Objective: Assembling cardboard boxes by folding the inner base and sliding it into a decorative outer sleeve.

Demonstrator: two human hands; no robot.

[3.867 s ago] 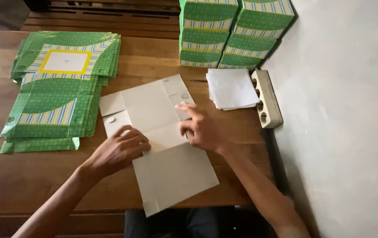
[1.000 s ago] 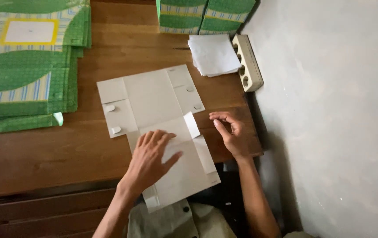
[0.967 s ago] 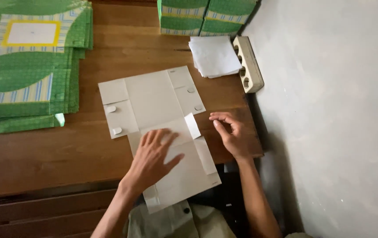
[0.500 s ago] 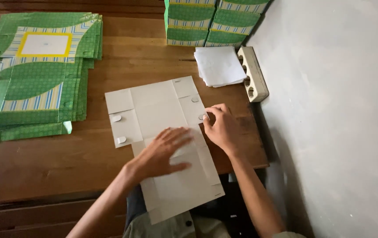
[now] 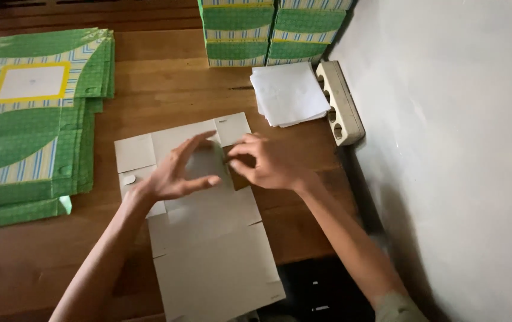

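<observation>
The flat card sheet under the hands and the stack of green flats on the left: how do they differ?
The flat card sheet shows a plain grey-white face; the stack of green flats shows green leaf print, stripes and a yellow-framed white panel. The sheet is single and overhangs the table's near edge; the flats are piled several deep, fully on the wooden table. The left hand and right hand work the sheet; the stack is untouched. Both lie unfolded.

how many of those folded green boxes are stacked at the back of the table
4 show, in two columns against the wall: left top, left bottom, right top, right bottom. A further row is cut off by the picture's top edge, so more may be hidden.
</observation>
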